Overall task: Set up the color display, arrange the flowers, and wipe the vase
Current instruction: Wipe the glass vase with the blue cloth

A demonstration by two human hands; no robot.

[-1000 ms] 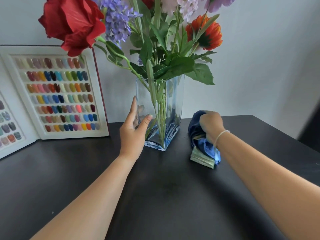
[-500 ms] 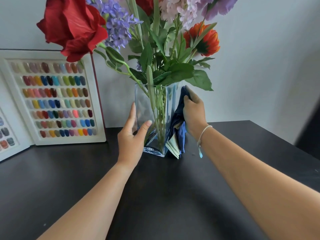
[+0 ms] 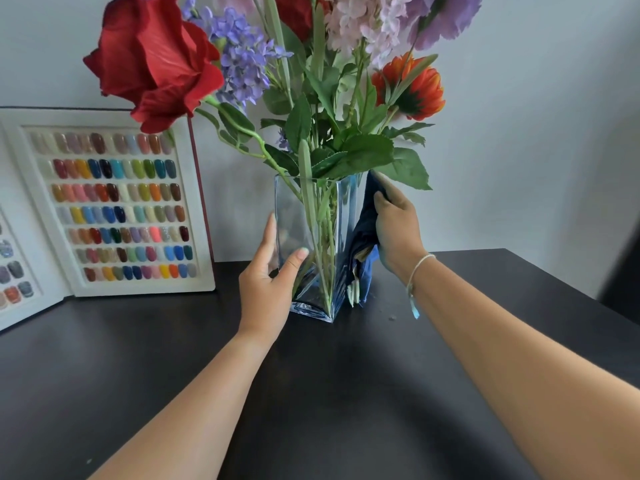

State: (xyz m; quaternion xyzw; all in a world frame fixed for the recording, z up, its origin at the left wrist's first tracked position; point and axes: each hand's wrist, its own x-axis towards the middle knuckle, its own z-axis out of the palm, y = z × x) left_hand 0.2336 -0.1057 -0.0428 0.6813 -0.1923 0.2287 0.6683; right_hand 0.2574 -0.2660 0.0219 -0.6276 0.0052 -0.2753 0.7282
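A clear square-sided glass vase [image 3: 313, 247] stands upright on the dark worktop [image 3: 346, 393] and serves as our landmark. From its mouth rise the flowers [image 3: 332, 81]: a large red bloom [image 3: 152, 60] leaning out to the left of the vase, a violet spray [image 3: 242, 60] just right of that bloom, pale pink and mauve heads above the vase, and an orange bloom [image 3: 412, 86] up and to its right, with green leaves [image 3: 360, 157] spreading over the rim and stems visible through the glass. We see the left hand [image 3: 268, 284] at the lower left of the vase; its fingers lie fairly straight along the left face and its thumb presses the near face, so this grip is spread against the glass rather than curled shut. The right hand [image 3: 394, 226] presses a dark blue cloth [image 3: 365, 244] flat against the right face of the vase; the cloth hangs from near the rim almost to the base, and the fingers reach up along it. We cannot tell whether the thumb pinches the fabric, so this grip reads as pressing. A thin bracelet [image 3: 417, 271] circles the right wrist. Left of the vase, well apart from it, a white color display [image 3: 114, 202] of painted nail samples stands propped against the wall [image 3: 519, 133], with a second panel [image 3: 14, 271] angled at its left edge.
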